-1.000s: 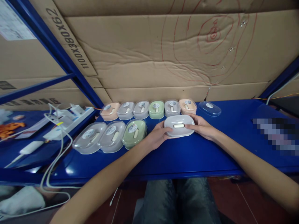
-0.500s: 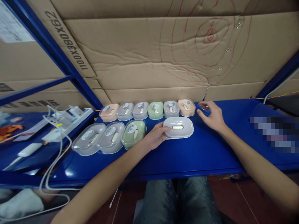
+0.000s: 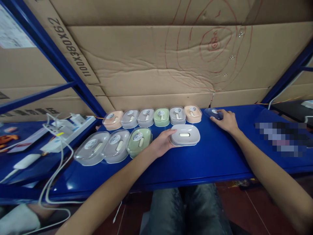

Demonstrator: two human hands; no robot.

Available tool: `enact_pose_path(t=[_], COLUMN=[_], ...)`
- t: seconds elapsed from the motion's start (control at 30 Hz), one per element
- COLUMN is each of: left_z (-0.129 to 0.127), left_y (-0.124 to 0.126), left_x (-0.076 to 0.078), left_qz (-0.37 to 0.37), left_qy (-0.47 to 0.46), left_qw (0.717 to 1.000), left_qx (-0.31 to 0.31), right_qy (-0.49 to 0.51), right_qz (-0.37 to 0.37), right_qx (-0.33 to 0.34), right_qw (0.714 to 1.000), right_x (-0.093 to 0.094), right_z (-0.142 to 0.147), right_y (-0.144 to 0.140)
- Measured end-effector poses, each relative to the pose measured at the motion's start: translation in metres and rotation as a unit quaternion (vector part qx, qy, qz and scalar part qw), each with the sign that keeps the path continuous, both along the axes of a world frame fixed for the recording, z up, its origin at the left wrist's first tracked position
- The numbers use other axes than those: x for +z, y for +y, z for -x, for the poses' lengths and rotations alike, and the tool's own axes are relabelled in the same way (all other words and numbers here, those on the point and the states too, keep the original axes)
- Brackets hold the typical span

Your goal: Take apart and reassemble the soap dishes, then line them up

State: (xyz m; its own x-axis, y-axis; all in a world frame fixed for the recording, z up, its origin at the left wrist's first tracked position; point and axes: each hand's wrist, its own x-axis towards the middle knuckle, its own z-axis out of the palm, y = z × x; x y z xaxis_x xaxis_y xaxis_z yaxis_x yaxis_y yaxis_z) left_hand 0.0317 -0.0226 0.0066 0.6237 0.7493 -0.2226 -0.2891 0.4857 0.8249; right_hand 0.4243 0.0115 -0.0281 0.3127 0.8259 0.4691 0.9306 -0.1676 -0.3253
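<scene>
A creased cardboard wall (scrawled with red rings) backs the blue shelf. On the shelf's far side stands a back row of six lidded boxes, peach, grey and green; nearer lies a front row of three lidded boxes. To the left a white power strip trails cables.

The white box, without a lid, sits on the shelf just right of the front row, its pale oval insert facing up. The left hand cups its left end, thumb on the top edge, fingers loosely curled against the side.

The clear lid lies flat on the shelf, right of the back row. The right hand rests over its right edge with fingers curved down onto it; whether they actually pinch it cannot be told.
</scene>
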Motion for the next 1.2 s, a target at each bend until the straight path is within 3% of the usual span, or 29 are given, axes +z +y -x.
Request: enact_pose_path(t=[0.13, 0.2, 0.27, 0.4, 0.53, 0.77, 1.2], left_z=[-0.001, -0.001, -0.001, -0.001, -0.002, 0.000, -0.005], left_y=[0.002, 0.002, 0.002, 0.003, 0.006, 0.007, -0.004], left_x=[0.001, 0.003, 0.004, 0.006, 0.004, 0.000, 0.004], left_qz=[0.024, 0.028, 0.036, 0.056, 0.061, 0.050, -0.008], left_qy=[-0.007, -0.017, -0.020, -0.011, -0.023, -0.026, -0.014], left_qw=[1.000, 0.999, 0.999, 0.998, 0.998, 0.998, 1.000], left_qx=[-0.002, -0.004, -0.003, -0.003, -0.012, -0.017, 0.008], right_qy=[0.080, 0.091, 0.086, 0.015, -0.041, -0.024, -0.016], right_qz=[-0.157, -0.249, -0.293, -0.253, -0.155, -0.078, -0.061], right_qx=[0.000, 0.070, 0.180, 0.382, 0.494, 0.497, 0.509], right_qw=[0.984, 0.962, 0.935, 0.889, 0.855, 0.864, 0.858], right_x=[0.016, 0.027, 0.037, 0.045, 0.034, 0.021, 0.019], right_z=[0.019, 0.039, 0.064, 0.113, 0.134, 0.132, 0.133], right_y=[-0.010, -0.021, -0.036, -0.061, -0.068, -0.065, -0.065])
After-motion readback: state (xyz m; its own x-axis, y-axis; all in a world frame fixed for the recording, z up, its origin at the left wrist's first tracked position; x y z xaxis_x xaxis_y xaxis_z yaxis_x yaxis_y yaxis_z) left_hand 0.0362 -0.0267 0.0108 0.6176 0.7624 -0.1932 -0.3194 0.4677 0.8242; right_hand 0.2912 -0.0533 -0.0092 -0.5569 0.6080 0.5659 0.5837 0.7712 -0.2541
